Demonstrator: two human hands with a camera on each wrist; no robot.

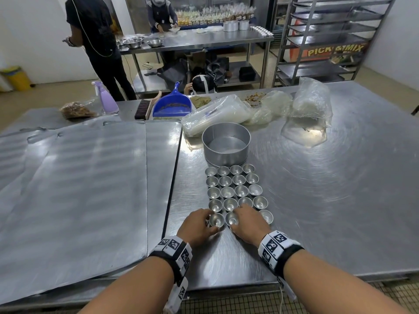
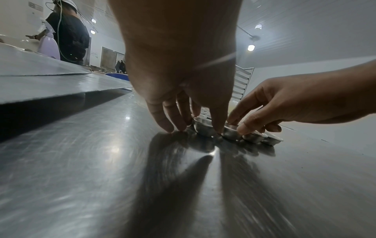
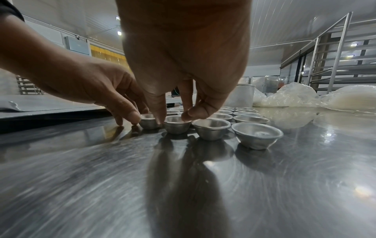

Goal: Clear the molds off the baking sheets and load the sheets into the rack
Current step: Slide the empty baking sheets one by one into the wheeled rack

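Observation:
Several small metal cup molds (image 1: 235,189) stand in rows on the steel table (image 1: 328,200), just right of the flat baking sheets (image 1: 79,189). My left hand (image 1: 209,223) holds the nearest left mold (image 1: 217,219) between thumb and fingers, fingertips down on the table beside it (image 2: 204,129). My right hand (image 1: 240,219) pinches the rim of the mold beside it (image 1: 231,219) with thumb and forefinger (image 3: 177,128). Both molds sit on the table. The rack (image 1: 328,37) stands far back on the right.
A round cake pan (image 1: 226,143) sits just behind the molds. Plastic bags (image 1: 310,105), a blue dustpan (image 1: 172,105), a brush and a purple spray bottle (image 1: 106,98) line the far edge. Two people stand near the far table (image 1: 192,39).

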